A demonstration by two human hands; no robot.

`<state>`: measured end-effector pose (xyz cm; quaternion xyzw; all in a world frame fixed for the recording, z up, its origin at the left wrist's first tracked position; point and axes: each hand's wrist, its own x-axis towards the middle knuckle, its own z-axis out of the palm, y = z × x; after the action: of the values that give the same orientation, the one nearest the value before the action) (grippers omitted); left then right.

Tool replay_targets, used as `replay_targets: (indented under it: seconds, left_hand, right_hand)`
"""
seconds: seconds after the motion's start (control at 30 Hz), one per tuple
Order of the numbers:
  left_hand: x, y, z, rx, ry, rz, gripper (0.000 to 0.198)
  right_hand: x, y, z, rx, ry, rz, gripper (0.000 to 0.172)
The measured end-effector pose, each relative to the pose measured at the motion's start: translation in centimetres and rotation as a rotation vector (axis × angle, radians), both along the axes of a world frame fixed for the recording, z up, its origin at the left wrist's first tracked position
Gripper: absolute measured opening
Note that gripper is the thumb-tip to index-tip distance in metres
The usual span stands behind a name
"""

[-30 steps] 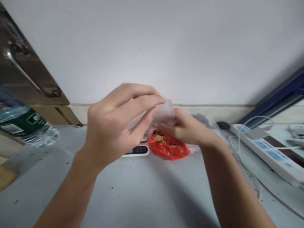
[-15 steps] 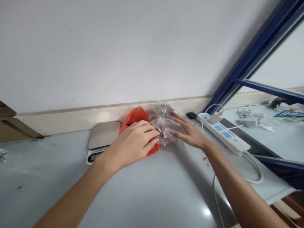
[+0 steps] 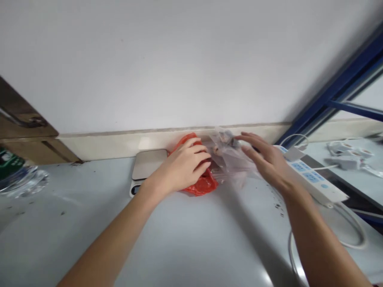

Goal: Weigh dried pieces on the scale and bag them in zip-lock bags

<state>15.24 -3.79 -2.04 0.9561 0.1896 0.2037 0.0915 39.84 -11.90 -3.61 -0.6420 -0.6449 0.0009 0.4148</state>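
Note:
My left hand rests over a crumpled red plastic bag, its fingers bent and slightly apart. The fingertips do not appear closed on the bag. To the right, my right hand is at a clear plastic bag with small dark and brownish items inside that I cannot make out. Its thumb and fingers are stretched out and apart, at the bag's upper right side. Both bags lie side by side on the grey tabletop, close to the wall.
A small kitchen scale sits left of the red bag. On the right are a white power strip with cables, more plugs and a blue frame. A wooden cabinet and a clear plastic bottle are at the left.
The view has turned left, bringing the bottle and more of the cabinet into sight. My left hand is flatter over the red bag, and my right hand has shifted slightly away from my left.

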Motion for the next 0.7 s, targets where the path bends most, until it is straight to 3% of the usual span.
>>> replay_targets:
  seconds: [0.13,0.2,0.3,0.43,0.57,0.7]
  left_hand:
    - [-6.4,0.1,-1.2,-0.016,-0.168,0.161,0.030]
    - [-9.2,-0.2,-2.2,0.015,-0.220,0.256,0.028]
    - [-12.1,-0.7,-4.3,0.073,-0.275,0.390,0.029]
    - [-13.9,-1.2,-6.8,0.076,-0.323,0.532,0.032]
    - [-14.5,-1.7,-8.1,0.021,-0.257,0.463,0.032]
    - [-15.0,-1.7,-8.1,0.002,-0.208,0.441,0.031]
  right_hand:
    - [-4.2,0.3,0.9,0.364,-0.129,0.063,0.017]
    - [-6.9,0.7,0.8,0.418,-0.171,0.201,0.015]
    - [-10.3,1.4,-0.5,0.362,-0.235,0.414,0.016]
    - [-11.6,2.0,-3.6,0.240,-0.355,0.496,0.024]
    - [-10.5,1.9,-6.1,0.222,-0.405,0.478,0.035]
    - [-9.7,1.7,-6.6,0.210,-0.399,0.475,0.034]
